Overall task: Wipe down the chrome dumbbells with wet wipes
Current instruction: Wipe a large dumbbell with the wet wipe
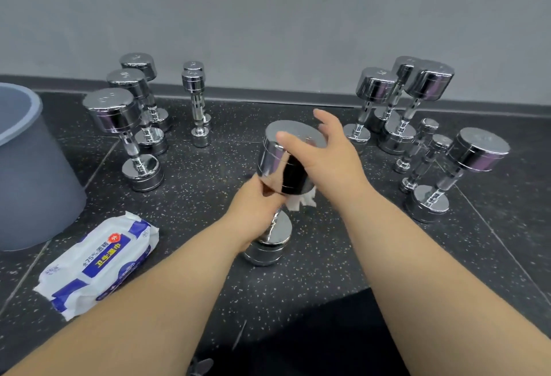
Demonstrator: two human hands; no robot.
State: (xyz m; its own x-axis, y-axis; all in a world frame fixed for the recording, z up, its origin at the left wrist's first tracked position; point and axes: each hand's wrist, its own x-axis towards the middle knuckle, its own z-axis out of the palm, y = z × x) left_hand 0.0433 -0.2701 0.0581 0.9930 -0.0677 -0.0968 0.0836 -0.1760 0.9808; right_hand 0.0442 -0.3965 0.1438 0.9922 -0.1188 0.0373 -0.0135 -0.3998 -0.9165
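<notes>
Centrally, left hand (pixel 253 205) grips the dumbbell (pixel 277 164) handle; spread-fingered right hand (pixel 331 155) seemingly presses a half-hidden wipe (pixel 301 201) on it.

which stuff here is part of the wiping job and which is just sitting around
In the job: centre dumbbell, left hand gripping its handle, right hand on its top head, white wipe poking out below that head, wet wipes pack, left dumbbells, right dumbbells.
Lying about: grey tub at far left, untouched.

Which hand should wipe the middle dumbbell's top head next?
Right. The right hand lies on the upper head of the dumbbell with the white wipe under its palm; the left hand grips it lower down.
</notes>
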